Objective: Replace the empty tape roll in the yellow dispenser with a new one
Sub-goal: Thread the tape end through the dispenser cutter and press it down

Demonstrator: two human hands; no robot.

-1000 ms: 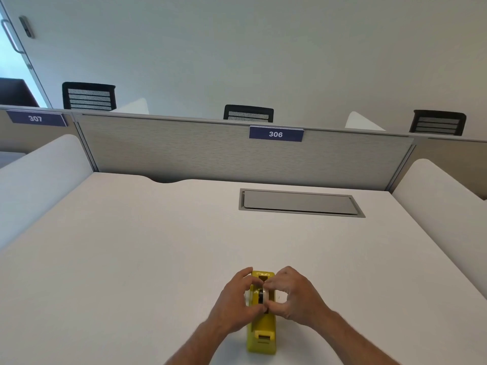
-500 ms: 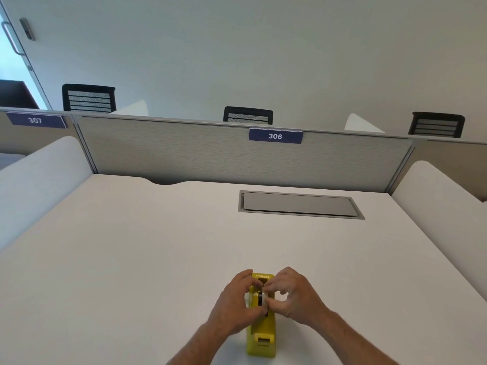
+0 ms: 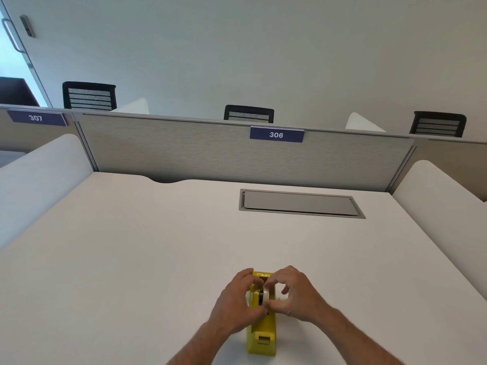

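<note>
head | yellow dispenser (image 3: 261, 335) lengthwise, away from viewer | hands (image 3: 263, 299) pinch tape roll (image 3: 266, 295)

One yellow dispenser (image 3: 261, 335) at 6 o'clock on one tabletop (image 3: 131, 246), one tape roll (image 3: 266, 295) in it, two hands, left (image 3: 234, 306) and right (image 3: 295, 296); three black chairs (image 3: 89, 95) at 12 o'clock; two number signs (image 3: 276, 134); one grey hatch (image 3: 300, 204)

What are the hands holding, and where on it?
Both hands, left and right, pinch the roll by its rim, seated in the dispenser.
</note>
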